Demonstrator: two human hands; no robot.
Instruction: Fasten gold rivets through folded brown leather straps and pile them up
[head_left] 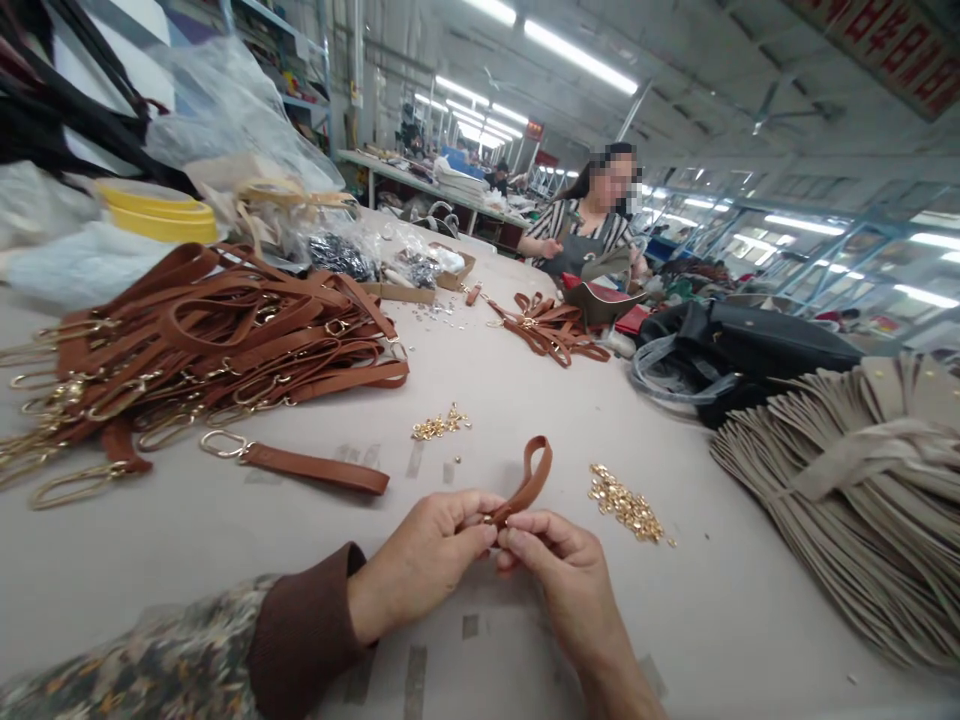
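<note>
A brown leather strap (534, 478), bent into a loop, rises from between my fingers above the table. My left hand (431, 545) pinches its lower end from the left. From the right, my right hand (566, 565) closes on the same end, fingertips almost meeting the left ones. Any small metal part at the fingertips is too covered to make out. To the left lies a finished-looking wrist strap (319, 468) with a gold oval clasp (223, 443). Small gold rivet pieces form one heap (442, 424) beyond my hands and another heap (626, 503) to the right.
A big pile of brown straps (225, 330) with gold clasps covers the left. More straps (551, 325) lie farther back, near a person (589, 220) in a striped top. Bundled beige strips (847, 500) and black bags (750, 340) stand right. Yellow tape rolls (157, 212) sit back left.
</note>
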